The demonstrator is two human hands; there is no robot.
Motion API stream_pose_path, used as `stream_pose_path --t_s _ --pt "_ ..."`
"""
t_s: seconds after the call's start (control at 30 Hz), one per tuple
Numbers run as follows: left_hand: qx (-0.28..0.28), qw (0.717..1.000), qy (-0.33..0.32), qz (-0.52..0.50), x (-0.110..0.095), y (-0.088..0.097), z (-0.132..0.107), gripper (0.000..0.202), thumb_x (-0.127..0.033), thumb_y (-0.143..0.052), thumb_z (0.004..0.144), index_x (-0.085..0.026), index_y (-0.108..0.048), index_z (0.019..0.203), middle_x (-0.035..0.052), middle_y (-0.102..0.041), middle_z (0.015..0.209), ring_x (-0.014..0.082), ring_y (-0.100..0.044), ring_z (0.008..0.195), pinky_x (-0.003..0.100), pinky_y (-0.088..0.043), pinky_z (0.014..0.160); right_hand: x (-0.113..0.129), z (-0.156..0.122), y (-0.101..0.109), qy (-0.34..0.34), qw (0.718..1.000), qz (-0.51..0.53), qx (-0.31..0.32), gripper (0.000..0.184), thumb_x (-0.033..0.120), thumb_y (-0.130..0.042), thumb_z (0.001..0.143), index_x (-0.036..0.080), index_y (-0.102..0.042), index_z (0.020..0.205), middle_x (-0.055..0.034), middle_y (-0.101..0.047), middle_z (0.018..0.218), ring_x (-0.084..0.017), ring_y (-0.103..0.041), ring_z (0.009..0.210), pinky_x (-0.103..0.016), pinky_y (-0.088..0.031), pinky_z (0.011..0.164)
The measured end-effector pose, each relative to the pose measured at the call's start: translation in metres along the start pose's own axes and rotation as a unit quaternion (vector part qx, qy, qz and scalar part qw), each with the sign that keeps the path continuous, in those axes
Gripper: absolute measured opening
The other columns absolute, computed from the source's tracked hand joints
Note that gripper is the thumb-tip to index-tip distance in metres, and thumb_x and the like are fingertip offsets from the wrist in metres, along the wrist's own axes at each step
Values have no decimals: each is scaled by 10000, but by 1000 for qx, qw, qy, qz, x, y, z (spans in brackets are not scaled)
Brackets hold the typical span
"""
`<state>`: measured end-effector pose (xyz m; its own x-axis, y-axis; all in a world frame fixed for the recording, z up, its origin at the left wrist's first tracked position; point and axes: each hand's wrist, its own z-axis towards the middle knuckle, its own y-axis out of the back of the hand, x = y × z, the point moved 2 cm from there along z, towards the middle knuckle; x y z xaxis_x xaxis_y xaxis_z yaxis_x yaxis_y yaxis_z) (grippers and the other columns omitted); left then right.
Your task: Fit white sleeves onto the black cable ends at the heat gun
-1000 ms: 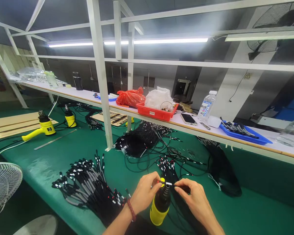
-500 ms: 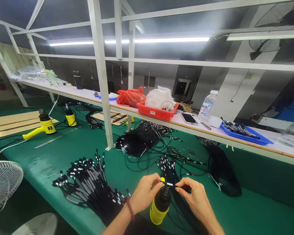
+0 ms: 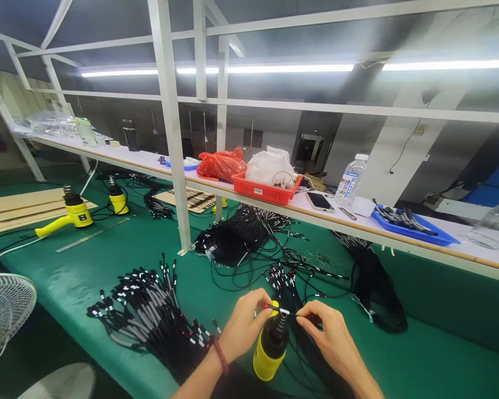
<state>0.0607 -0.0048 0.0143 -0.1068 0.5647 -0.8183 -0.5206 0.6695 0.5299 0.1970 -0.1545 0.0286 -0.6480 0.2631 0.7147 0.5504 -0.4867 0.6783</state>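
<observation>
Between my two hands a thin black cable (image 3: 284,311) with a white band and a red mark is stretched level. My left hand (image 3: 249,321) pinches its red-marked end, and a dark beaded band circles that wrist. The fingertips of my right hand (image 3: 325,330) are closed on the cable just right of the white band. Directly beneath it, a yellow and black heat gun (image 3: 270,352) stands with its nozzle pointing up at the cable. Behind the nozzle lies a bunch of black cables (image 3: 283,280) with red and white ends.
A large cable bundle (image 3: 145,310) with grey sleeves lies to the left. Another heat gun (image 3: 81,215) stands farther left. Across the back runs a shelf with a red tray (image 3: 261,192), a phone (image 3: 320,201), a bottle (image 3: 351,180) and a blue tray (image 3: 441,238). A fan (image 3: 6,316) is at the left edge.
Both hands stay in nearly the same place, still holding the cable over the nozzle. The view has shifted slightly, and the right ceiling light looks brighter.
</observation>
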Motion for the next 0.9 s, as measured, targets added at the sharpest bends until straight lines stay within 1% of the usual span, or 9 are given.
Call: stream_pose_path --t_s 0.1,0.2,0.27,0.47,0.6,0.7,0.77,0.83,0.9 --pt "2 1000 6 17 -2 0 0 125 -286 -478 895 -211 -554 831 -17 -604 853 171 -523 834 270 -363 778 0 -1 0 1 1000 -7 -1 184 274 -519 872 208 -620 733 6 -649 724 -159 -574 678 -245 -404 636" --pt "7 998 17 62 -2 -1 1 339 -363 -361 956 -202 -514 700 -12 -575 731 177 -518 762 291 -364 763 1 -2 -1 -1 1000 -27 13 297 336 -456 919 212 -625 709 2 -650 712 -163 -564 668 -255 -385 627" --pt "9 997 18 81 0 -2 2 414 -383 -308 975 -200 -489 650 -10 -556 686 179 -510 732 300 -364 757 1 -2 -2 -6 999 -32 19 335 355 -428 933 211 -618 698 2 -644 697 -163 -556 656 -256 -375 612" --pt "-5 999 -39 15 3 -2 1 155 -308 -451 927 -213 -523 828 -12 -577 851 171 -522 853 278 -387 818 2 -1 -4 6 1000 -11 -4 209 304 -490 891 205 -594 739 6 -638 724 -154 -558 667 -239 -396 622" --pt "-16 999 -28 21 1 0 2 255 -348 -383 961 -213 -517 791 -9 -570 812 175 -523 824 290 -403 797 -1 1 -3 -4 1000 -10 -15 297 384 -442 915 212 -587 721 7 -621 686 -156 -550 642 -245 -407 604" --pt "-47 998 -20 46 6 2 4 288 -354 -340 975 -217 -517 793 -7 -572 814 177 -528 832 319 -399 867 -21 6 0 -36 995 -28 -85 348 441 -385 921 208 -614 800 -25 -637 739 -187 -578 687 -284 -447 648" --pt "-49 995 -13 80 20 2 4 188 -307 -399 952 -218 -522 842 -3 -592 878 177 -536 898 345 -360 959 -46 8 1 -36 984 -54 -167 355 441 -368 905 186 -612 940 -89 -651 944 -240 -599 886 -355 -466 805" --pt "-4 988 26 153 44 -1 1 68 -219 -461 904 -218 -527 920 8 -605 976 177 -532 993 355 -315 1020 -77 7 -2 -26 967 -102 -232 410 443 -372 859 148 -572 1062 -161 -584 1151 -312 -518 1115 -449 -415 946" --pt "76 963 93 242 76 -8 -6 200 -121 -498 833 -219 -528 1004 23 -603 1072 182 -519 1076 355 -303 1035 -111 3 -8 -62 957 -138 -248 499 439 -347 826 93 -523 1138 -224 -539 1215 -362 -485 1164 -511 -410 950"
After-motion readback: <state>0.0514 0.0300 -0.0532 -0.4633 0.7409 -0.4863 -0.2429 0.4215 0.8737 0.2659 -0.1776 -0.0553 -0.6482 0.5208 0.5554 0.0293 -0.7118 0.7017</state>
